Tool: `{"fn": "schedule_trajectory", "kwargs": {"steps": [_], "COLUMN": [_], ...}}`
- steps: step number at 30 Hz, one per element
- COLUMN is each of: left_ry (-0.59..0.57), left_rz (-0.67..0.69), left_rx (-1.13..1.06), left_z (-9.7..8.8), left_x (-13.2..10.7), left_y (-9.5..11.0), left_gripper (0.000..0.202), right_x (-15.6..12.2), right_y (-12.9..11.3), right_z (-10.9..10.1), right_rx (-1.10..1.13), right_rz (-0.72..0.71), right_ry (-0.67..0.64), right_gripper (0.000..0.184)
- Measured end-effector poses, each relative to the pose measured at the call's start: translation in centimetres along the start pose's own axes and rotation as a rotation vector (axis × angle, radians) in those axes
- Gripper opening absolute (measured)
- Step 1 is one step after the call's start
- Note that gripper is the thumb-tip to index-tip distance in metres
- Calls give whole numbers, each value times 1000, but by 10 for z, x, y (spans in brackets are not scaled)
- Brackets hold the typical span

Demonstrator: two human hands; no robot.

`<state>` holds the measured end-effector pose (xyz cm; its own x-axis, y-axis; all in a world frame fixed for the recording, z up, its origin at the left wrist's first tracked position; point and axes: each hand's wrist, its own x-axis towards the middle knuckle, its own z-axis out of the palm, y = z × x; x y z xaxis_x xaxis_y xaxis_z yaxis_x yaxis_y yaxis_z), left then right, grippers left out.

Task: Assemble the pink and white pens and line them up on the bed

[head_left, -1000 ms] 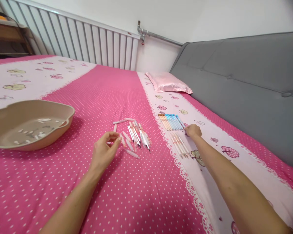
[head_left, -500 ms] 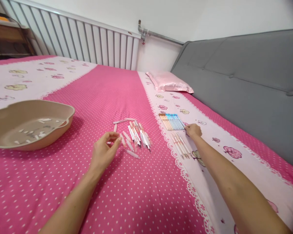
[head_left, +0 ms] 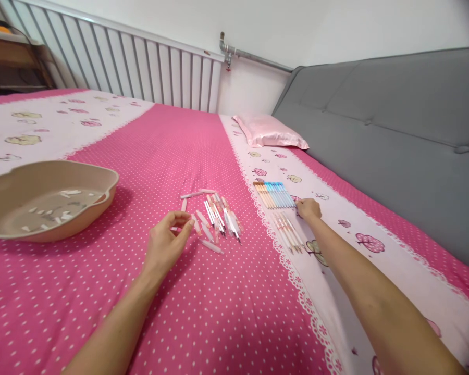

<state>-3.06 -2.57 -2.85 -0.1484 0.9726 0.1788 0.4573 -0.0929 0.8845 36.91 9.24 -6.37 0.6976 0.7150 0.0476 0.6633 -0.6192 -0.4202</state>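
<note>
A loose heap of pink and white pens (head_left: 217, 214) lies on the pink dotted bedspread (head_left: 203, 307). My left hand (head_left: 166, 243) rests just left of the heap, fingers curled and slightly apart, with nothing visibly in them. To the right, a tidy row of orange and blue pens (head_left: 274, 194) lies on the white border, with a second small row of pink pens (head_left: 288, 232) in front of it. My right hand (head_left: 308, 209) sits beside the right end of the blue row, fingers curled down against the sheet; I cannot see whether it holds anything.
A beige tray (head_left: 101, 179) with small white pieces inside stands at the left. A pink pillow (head_left: 269, 133) lies at the bed's far end, against a grey padded headboard (head_left: 391, 130). A white radiator (head_left: 140, 62) lines the back wall.
Both hands stay almost still; the view shifts only slightly.
</note>
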Motion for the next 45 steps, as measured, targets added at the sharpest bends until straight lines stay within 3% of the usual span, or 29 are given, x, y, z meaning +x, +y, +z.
{"fn": "schedule_trajectory", "kwargs": {"steps": [13, 19, 23, 26, 31, 34, 37, 40, 45], "left_ry": [11, 24, 53, 79, 125, 124, 119, 90, 8], "left_rz": [30, 37, 27, 23, 6, -29, -78, -116, -36], "left_rx": [5, 3, 18, 45, 170, 255, 342, 434, 552], "left_z": [2, -1, -4, -7, -15, -19, -23, -24, -17], "left_x": [2, 1, 0, 0, 1, 0, 1, 2, 6], "left_y": [-5, -1, 0, -4, -9, -8, -7, -9, -16], "left_gripper": [38, 35, 32, 28, 28, 28, 28, 31, 36], "right_x": [-10, -33, -74, -125, -206, -232, -240, -237, -218], "right_y": [0, -21, -58, -91, -137, -150, -149, -136, -116], "right_z": [-10, -32, -51, -63, -60, -48, -31, -14, 3], "right_rx": [141, 325, 497, 741, 917, 821, 577, 302, 5], "right_rz": [42, -95, -244, -381, -549, -607, -643, -623, -565], "right_ry": [40, 140, 97, -69, -234, -264, -213, -127, -183], "right_gripper": [21, 28, 35, 36, 30, 27, 27, 29, 37]}}
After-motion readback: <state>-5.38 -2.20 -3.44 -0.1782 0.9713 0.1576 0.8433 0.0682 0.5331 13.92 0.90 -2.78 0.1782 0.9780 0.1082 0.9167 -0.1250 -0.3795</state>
